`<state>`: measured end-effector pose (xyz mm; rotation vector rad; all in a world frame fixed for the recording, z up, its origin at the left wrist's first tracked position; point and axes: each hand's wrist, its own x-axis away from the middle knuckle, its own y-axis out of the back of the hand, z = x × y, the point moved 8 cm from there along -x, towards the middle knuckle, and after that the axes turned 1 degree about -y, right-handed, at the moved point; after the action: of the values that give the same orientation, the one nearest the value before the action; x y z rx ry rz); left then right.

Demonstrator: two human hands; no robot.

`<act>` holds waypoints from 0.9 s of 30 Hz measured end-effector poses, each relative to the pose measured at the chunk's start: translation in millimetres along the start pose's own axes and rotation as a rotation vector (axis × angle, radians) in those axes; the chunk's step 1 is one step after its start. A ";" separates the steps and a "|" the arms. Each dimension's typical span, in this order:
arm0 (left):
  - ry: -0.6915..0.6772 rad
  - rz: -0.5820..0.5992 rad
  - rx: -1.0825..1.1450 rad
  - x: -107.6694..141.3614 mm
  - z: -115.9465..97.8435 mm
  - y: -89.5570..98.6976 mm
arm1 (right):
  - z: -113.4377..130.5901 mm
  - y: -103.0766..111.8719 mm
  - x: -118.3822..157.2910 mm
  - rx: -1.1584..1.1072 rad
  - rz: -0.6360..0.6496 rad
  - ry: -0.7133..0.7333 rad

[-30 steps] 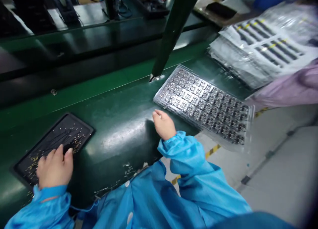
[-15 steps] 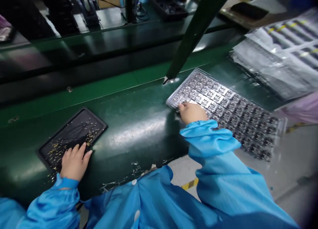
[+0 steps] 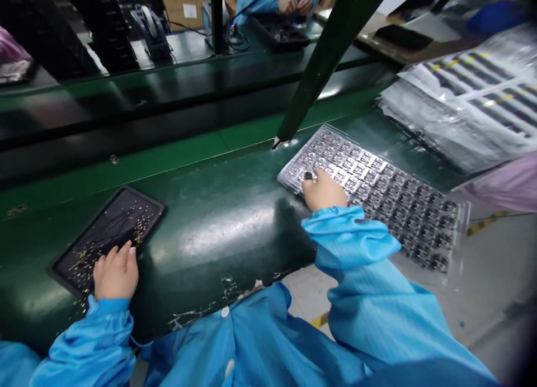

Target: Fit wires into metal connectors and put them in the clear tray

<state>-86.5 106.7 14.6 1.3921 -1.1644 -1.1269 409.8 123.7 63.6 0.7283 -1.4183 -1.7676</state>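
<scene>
The right hand (image 3: 323, 190) sits over the lower left edge of a clear plastic blister tray (image 3: 457, 244) of dark components, right of centre, its fingertips (image 3: 318, 175) pinching a small black component (image 3: 308, 175). The left hand (image 3: 115, 274), fingers loosely spread, rests on the near edge of a shallow black tray (image 3: 126, 208) strewn with tiny gold parts, lower left on the dark green conveyor belt (image 3: 218, 247).

This is an electronics factory: conveyor belt (image 3: 201, 253), blue smocks (image 3: 255, 342), component trays (image 3: 456, 241).

A blue smock (image 3: 260, 342) has gathered cuffs (image 3: 348, 236), white buttons (image 3: 225, 311).
</scene>
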 end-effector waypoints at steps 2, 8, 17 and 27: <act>-0.039 -0.139 -0.004 5.3 -8.6 17.2 | 19.2 -7.8 24.0 0.017 0.005 0.121; -0.426 -0.370 -0.044 28.6 -74.5 50.8 | 114.5 -79.2 157.6 0.000 0.398 0.966; -0.698 -0.164 -0.097 57.0 -151.6 14.2 | 144.0 -88.0 186.2 -0.296 0.520 0.905; -0.835 -0.122 -0.012 78.0 -166.1 8.2 | 140.0 -94.8 185.8 -0.678 0.773 0.485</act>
<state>85.9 46.7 35.4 0.9921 -1.6423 -1.8911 174.1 58.1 6.5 0.1641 -0.5692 -1.2030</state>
